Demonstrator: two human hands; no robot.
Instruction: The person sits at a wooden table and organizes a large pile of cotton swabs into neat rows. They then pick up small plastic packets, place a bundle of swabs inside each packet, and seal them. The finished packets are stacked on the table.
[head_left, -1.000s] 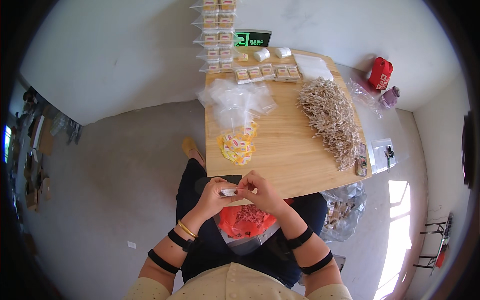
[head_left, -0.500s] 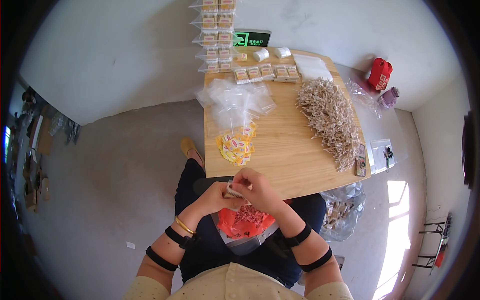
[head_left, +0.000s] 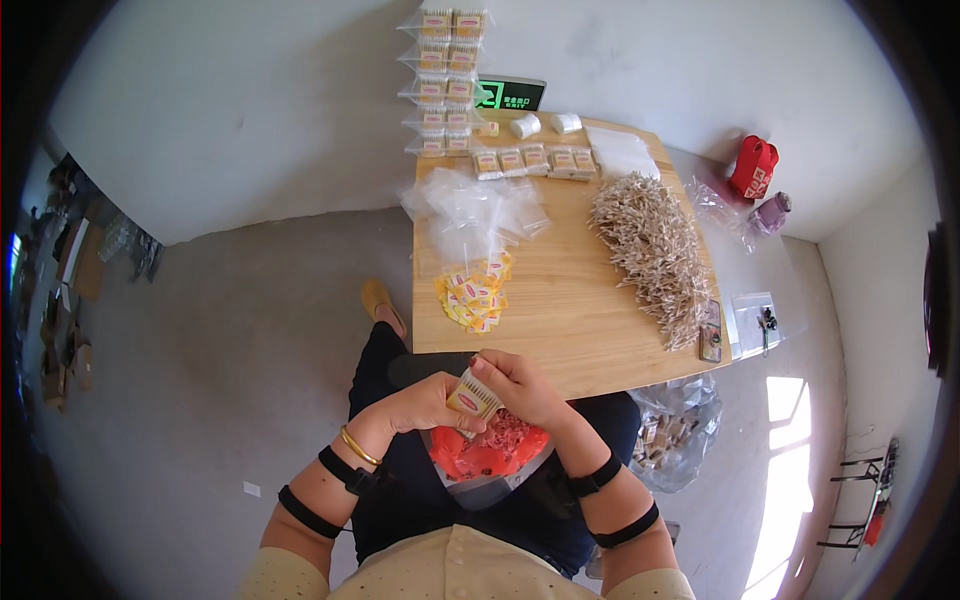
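Over my lap, at the table's near edge, my left hand (head_left: 425,402) is closed around a small clear packet of cotton swabs (head_left: 473,396) with a yellow-and-white card inside. My right hand (head_left: 518,388) grips the packet's upper right end, thumb and fingers pressed together. Below both hands a red plastic bag (head_left: 462,456) lies open, holding loose reddish-pink bits (head_left: 508,435). Beyond them on the table are a pile of small yellow-and-white cards (head_left: 474,300), a heap of clear plastic bags (head_left: 470,212) and a large mound of loose cotton swabs (head_left: 650,258).
Filled packets (head_left: 524,160) line the far part of the wooden table (head_left: 560,300), beside a tall stack of bagged packets (head_left: 432,92). White rolls (head_left: 525,126) stand behind. A phone (head_left: 710,332) rests at the right edge. A clear sack (head_left: 680,430) sits below the table's right side.
The packet has turned so its card face now shows between my hands. My right hand has moved slightly right and down. The view has shifted a little.
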